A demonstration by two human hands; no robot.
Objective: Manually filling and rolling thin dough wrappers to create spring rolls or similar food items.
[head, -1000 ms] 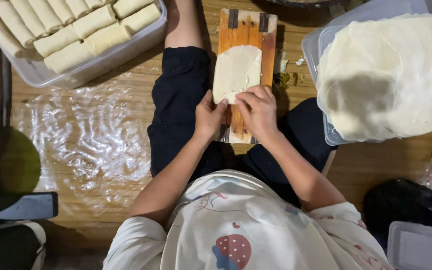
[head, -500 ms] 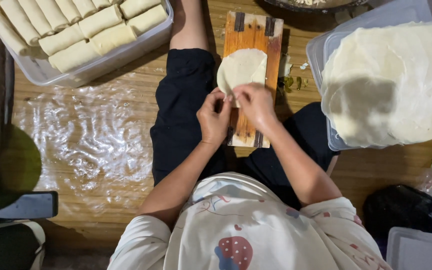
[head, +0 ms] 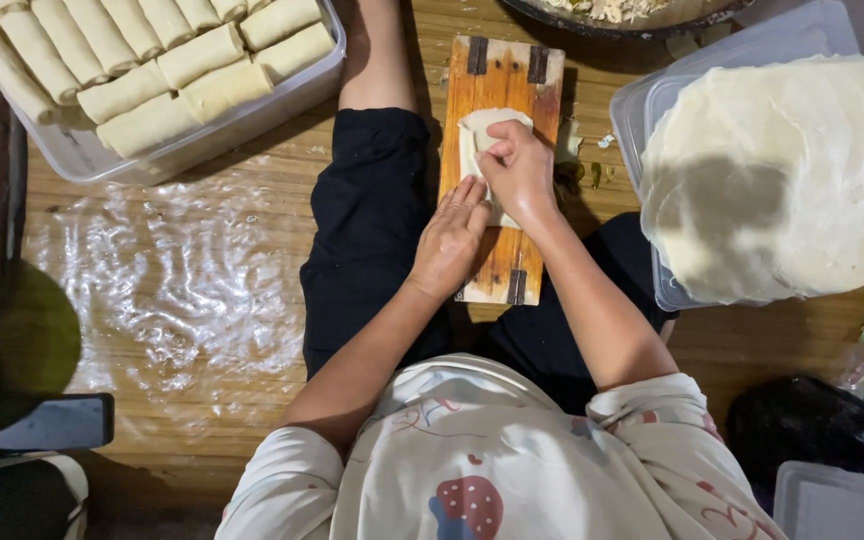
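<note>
A wooden board (head: 500,72) lies between my legs on the floor. On it sits a pale dough wrapper (head: 479,135), folded into a narrow roll. My right hand (head: 519,170) presses down on the wrapper's right side, fingers curled over it. My left hand (head: 449,238) rests flat at the roll's near left edge, fingertips touching the wrapper. Most of the roll is hidden under both hands.
A clear tray of several finished pale rolls (head: 162,62) stands at the far left. A stack of round wrappers (head: 782,175) lies in a plastic container on the right. A dark pan's rim (head: 632,22) shows at the top. Clear plastic sheeting (head: 162,290) covers the floor on the left.
The flat round wrapper has been folded into a narrow roll. Both hands moved farther up the board, the right one onto the roll.
</note>
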